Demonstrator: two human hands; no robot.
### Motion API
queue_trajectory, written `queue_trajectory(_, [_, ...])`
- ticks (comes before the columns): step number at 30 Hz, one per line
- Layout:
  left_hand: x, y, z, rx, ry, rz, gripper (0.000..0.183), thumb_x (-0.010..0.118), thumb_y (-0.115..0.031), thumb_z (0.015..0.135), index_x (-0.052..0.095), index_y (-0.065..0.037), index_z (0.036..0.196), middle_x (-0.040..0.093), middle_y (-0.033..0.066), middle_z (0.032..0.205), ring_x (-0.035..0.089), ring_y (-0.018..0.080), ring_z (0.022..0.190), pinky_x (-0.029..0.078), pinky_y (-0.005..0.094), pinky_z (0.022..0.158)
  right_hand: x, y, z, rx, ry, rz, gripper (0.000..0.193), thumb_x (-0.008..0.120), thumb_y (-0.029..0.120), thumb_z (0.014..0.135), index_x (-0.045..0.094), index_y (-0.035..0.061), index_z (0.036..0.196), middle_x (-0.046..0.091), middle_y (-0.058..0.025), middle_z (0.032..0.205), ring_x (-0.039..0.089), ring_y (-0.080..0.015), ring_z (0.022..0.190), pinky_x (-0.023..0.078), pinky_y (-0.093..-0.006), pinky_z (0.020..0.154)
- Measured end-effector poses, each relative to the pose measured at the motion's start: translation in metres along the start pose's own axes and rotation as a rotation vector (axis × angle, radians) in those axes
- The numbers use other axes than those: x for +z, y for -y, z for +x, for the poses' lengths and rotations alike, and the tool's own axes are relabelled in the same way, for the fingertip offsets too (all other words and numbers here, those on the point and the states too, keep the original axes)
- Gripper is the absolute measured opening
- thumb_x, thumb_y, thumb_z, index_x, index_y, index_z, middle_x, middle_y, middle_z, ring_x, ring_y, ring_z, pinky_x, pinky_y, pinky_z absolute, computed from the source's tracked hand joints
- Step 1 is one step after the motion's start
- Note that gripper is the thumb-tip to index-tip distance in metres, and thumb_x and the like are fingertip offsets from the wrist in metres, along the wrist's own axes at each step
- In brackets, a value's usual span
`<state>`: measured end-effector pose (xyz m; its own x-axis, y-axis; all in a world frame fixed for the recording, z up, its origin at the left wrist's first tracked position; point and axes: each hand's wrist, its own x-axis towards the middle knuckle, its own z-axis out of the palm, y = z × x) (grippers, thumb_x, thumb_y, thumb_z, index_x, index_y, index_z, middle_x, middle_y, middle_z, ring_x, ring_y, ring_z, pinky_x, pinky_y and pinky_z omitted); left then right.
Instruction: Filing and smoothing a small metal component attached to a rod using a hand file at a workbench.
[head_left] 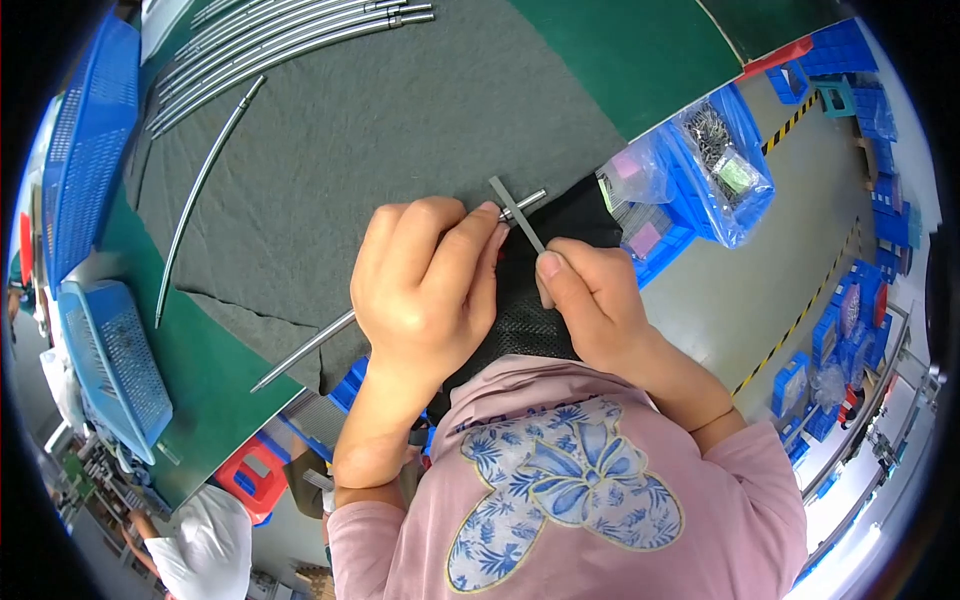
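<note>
My left hand (425, 285) is closed round a slim shiny metal rod (310, 350). The rod slants from lower left to upper right, and its stepped end sticks out past my fingertips. My right hand (598, 305) pinches a flat, narrow grey bar (515, 212) between thumb and fingers. This bar crosses the rod near that end and appears to touch it; whether it is a file or a sharpening stone I cannot tell. Left of my hands, a single metal rod (205, 185) lies on the dark grey cloth (420, 130).
Several metal rods (290, 50) lie together at the cloth's far left, on a green table (640, 60). Blue baskets (115, 350) stand along the left edge. At the right, a blue bin (735, 165) holds small metal parts. A person in white (205, 545) is at lower left.
</note>
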<state>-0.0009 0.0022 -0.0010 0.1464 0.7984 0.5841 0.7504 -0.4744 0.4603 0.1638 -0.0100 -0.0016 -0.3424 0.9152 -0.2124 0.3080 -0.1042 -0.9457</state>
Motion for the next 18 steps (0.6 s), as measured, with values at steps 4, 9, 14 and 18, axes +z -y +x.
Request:
queue_trajectory(4, [0.000, -0.001, 0.000, -0.007, -0.001, -0.025, 0.020, 0.072, -0.001, 0.060, 0.066, -0.003, 0.079, 0.055, 0.0048, 0.074, 0.050, 0.0210, 0.061, 0.041, 0.0301, 0.051, 0.009, 0.005, 0.017, -0.047, -0.054, 0.134, 0.023, 0.046, 0.013, 0.091, 0.049, -0.0003, 0.072, 0.049, -0.0138, 0.055, 0.049, -0.0260, 0.046, 0.036, -0.0343, 0.045])
queue_trajectory(9, [0.002, -0.001, -0.001, -0.026, 0.012, -0.028, 0.020, 0.071, 0.000, 0.059, 0.065, -0.002, 0.079, 0.057, 0.0049, 0.076, 0.051, 0.0213, 0.062, 0.042, 0.0302, 0.051, 0.007, -0.010, -0.012, 0.027, -0.004, 0.135, 0.025, 0.045, 0.015, 0.093, 0.048, -0.0009, 0.074, 0.044, -0.0113, 0.052, 0.044, -0.0195, 0.044, 0.033, -0.0333, 0.045])
queue_trajectory(14, [0.000, 0.000, 0.001, -0.005, 0.021, -0.026, 0.020, 0.071, -0.001, 0.059, 0.065, -0.002, 0.079, 0.057, 0.0051, 0.076, 0.052, 0.0214, 0.063, 0.042, 0.0304, 0.051, 0.008, 0.014, 0.017, 0.029, -0.010, 0.214, 0.026, 0.044, 0.015, 0.093, 0.047, -0.0009, 0.073, 0.045, -0.0130, 0.054, 0.042, -0.0200, 0.046, 0.033, -0.0332, 0.046])
queue_trajectory(18, [0.003, -0.001, -0.001, -0.018, 0.007, -0.017, 0.021, 0.070, -0.001, 0.058, 0.065, -0.001, 0.078, 0.057, 0.0057, 0.076, 0.052, 0.0216, 0.062, 0.042, 0.0304, 0.051, 0.008, -0.004, -0.008, 0.029, -0.010, 0.072, 0.023, 0.045, 0.012, 0.092, 0.047, -0.0007, 0.073, 0.043, -0.0157, 0.053, 0.046, -0.0306, 0.046, 0.033, -0.0361, 0.045])
